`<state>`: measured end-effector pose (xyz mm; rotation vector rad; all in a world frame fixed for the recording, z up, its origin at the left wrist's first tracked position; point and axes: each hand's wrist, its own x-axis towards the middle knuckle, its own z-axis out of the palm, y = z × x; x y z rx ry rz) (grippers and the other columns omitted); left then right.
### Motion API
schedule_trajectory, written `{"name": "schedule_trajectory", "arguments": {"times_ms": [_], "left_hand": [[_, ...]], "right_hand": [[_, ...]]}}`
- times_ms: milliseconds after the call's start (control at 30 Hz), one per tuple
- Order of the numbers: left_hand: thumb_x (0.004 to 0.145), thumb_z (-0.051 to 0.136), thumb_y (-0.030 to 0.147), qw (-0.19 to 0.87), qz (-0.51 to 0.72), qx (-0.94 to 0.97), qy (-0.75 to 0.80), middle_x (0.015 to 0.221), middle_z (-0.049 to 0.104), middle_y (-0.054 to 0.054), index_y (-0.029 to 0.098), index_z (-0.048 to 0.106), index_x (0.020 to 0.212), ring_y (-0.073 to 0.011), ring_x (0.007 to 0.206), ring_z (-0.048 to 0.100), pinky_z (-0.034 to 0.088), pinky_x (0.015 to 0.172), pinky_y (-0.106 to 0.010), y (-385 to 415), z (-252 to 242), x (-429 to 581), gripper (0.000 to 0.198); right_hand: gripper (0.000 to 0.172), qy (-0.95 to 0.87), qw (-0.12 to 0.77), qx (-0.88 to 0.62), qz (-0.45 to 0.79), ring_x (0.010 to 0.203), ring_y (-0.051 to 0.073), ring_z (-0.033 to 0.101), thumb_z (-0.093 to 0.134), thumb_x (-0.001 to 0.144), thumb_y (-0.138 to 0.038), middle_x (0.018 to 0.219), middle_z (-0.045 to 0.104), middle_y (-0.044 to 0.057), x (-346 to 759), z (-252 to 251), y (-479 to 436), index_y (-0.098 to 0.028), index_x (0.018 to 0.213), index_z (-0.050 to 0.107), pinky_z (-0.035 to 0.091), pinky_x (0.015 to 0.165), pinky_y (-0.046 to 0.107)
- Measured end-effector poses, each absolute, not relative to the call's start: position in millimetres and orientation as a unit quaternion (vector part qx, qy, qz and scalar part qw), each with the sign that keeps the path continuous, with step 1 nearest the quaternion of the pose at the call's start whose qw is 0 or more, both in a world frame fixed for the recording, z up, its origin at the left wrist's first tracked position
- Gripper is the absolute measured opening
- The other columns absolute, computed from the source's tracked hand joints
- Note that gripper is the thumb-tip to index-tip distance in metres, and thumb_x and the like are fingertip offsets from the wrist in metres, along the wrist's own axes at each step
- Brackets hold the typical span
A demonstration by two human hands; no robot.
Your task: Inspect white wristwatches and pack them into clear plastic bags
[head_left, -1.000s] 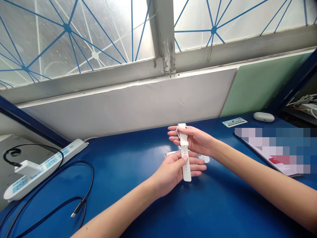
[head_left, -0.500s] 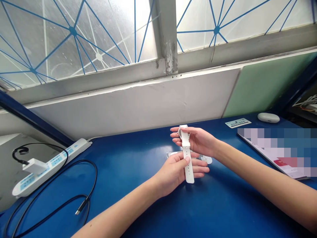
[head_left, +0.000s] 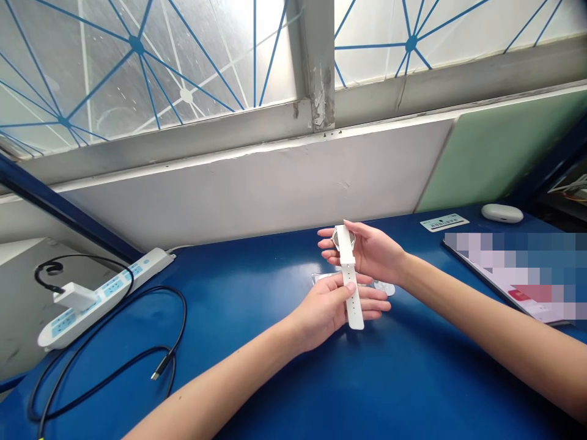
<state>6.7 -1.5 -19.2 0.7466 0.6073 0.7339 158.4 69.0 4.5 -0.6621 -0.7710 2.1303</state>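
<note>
A white wristwatch is held upright in front of me above the blue table, its strap buckled and its holed end hanging down. My left hand pinches the holed strap end between the thumb and the fingers stretched out behind it. Up at the round watch case, my right hand supports the watch, fingers behind it and thumb near the strap's top. Behind my hands lie a clear plastic piece and a small whitish item, both partly hidden.
A power strip with a white plug adapter lies at left, a black cable looping beside it. At right are a card, a white rounded case and a blurred flat device. A wall panel borders the table's back.
The view has shifted slightly. My right thumb has lifted off the strap's front toward its top edge, and more of the round watch case shows. My left hand keeps its pinch.
</note>
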Motion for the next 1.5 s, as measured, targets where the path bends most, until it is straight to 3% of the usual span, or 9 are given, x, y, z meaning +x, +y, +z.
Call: {"name": "schedule_trajectory", "arguments": {"times_ms": [267, 533, 733, 833, 1000, 1100, 1233, 1367, 1500], "left_hand": [[0.09, 0.071, 0.023, 0.823, 0.353, 0.339, 0.29, 0.11, 0.073, -0.024, 0.004, 0.067, 0.109, -0.0315, 0.104, 0.072, 0.05, 0.099, -0.046, -0.2, -20.2, 6.4, 0.027], [0.094, 0.064, 0.018, 0.836, 0.343, 0.325, 0.279, 0.109, 0.073, -0.023, 0.004, 0.067, 0.109, -0.0287, 0.101, 0.073, 0.051, 0.098, -0.043, 1.2, -20.9, 5.6, 0.021], [0.093, 0.062, 0.019, 0.84, 0.336, 0.325, 0.276, 0.108, 0.074, -0.022, 0.005, 0.068, 0.107, -0.0287, 0.098, 0.073, 0.052, 0.095, -0.042, 1.7, -20.0, 6.6, 0.02], [0.093, 0.061, 0.038, 0.858, 0.326, 0.303, 0.255, 0.107, 0.073, -0.023, 0.005, 0.066, 0.111, -0.0314, 0.099, 0.072, 0.049, 0.097, -0.044, 1.5, -16.1, 5.2, 0.039], [0.086, 0.054, 0.071, 0.865, 0.371, 0.268, 0.205, 0.132, 0.062, -0.024, 0.009, 0.056, 0.131, -0.0398, 0.122, 0.061, 0.041, 0.106, -0.049, 0.1, -9.9, 4.0, 0.076], [0.089, 0.059, 0.061, 0.827, 0.409, 0.274, 0.271, 0.134, 0.06, -0.024, 0.01, 0.058, 0.124, -0.0386, 0.124, 0.06, 0.04, 0.108, -0.049, 0.8, -11.0, 6.8, 0.062], [0.093, 0.065, 0.033, 0.767, 0.448, 0.322, 0.329, 0.132, 0.06, -0.022, 0.008, 0.063, 0.111, -0.0342, 0.121, 0.063, 0.043, 0.108, -0.047, 4.3, -12.6, 9.5, 0.031], [0.087, 0.073, 0.024, 0.749, 0.448, 0.361, 0.329, 0.129, 0.062, -0.018, 0.009, 0.064, 0.114, -0.031, 0.121, 0.062, 0.043, 0.11, -0.045, 6.4, -9.6, 7.9, 0.032], [0.081, 0.08, 0.023, 0.727, 0.449, 0.383, 0.352, 0.105, 0.068, -0.011, 0.01, 0.067, 0.106, -0.0214, 0.1, 0.068, 0.047, 0.103, -0.039, 5.4, -8.5, 6.4, 0.031]], "right_hand": [[0.046, -0.282, 0.379, -0.252, 0.845, 0.07, 0.018, 0.068, 0.033, 0.104, -0.038, 0.081, 0.071, 0.008, 159.8, 3.7, 70.5, -0.007, 0.115, 0.065, 0.056, 0.072, 0.031], [0.054, -0.297, 0.362, -0.25, 0.847, 0.095, 0.024, 0.073, 0.023, 0.104, -0.043, 0.103, 0.075, 0.015, 159.2, 9.4, 69.3, -0.009, 0.122, 0.06, 0.053, 0.092, 0.038], [0.05, -0.26, 0.363, -0.244, 0.861, 0.071, 0.019, 0.068, 0.021, 0.104, -0.033, 0.086, 0.071, 0.012, 161.3, 6.9, 70.7, -0.006, 0.126, 0.058, 0.056, 0.072, 0.033], [0.045, -0.226, 0.395, -0.225, 0.861, 0.061, 0.015, 0.06, 0.03, 0.103, -0.035, 0.076, 0.063, 0.007, 163.0, 5.1, 73.0, -0.007, 0.123, 0.059, 0.055, 0.062, 0.028], [0.029, -0.184, 0.486, -0.24, 0.82, 0.058, 0.012, 0.055, 0.046, 0.1, -0.039, 0.069, 0.055, 0.0, 162.6, 4.8, 78.1, -0.015, 0.107, 0.063, 0.053, 0.057, 0.022], [0.017, -0.235, 0.524, -0.289, 0.766, 0.059, 0.01, 0.056, 0.062, 0.094, -0.035, 0.069, 0.056, -0.002, 159.9, 0.7, 79.9, -0.019, 0.098, 0.064, 0.053, 0.057, 0.02], [0.026, -0.323, 0.538, -0.315, 0.712, 0.062, 0.01, 0.056, 0.078, 0.081, -0.039, 0.072, 0.057, -0.002, 156.5, -5.7, 78.3, -0.019, 0.096, 0.068, 0.053, 0.057, 0.021], [0.036, -0.369, 0.515, -0.298, 0.714, 0.07, 0.012, 0.059, 0.077, 0.079, -0.047, 0.076, 0.058, -0.002, 154.3, -5.7, 73.5, -0.02, 0.102, 0.07, 0.053, 0.06, 0.025], [0.039, -0.461, 0.51, -0.297, 0.663, 0.073, 0.014, 0.058, 0.073, 0.08, -0.054, 0.08, 0.064, 0.001, 152.5, -6.4, 70.4, -0.021, 0.101, 0.072, 0.049, 0.064, 0.028]]}}
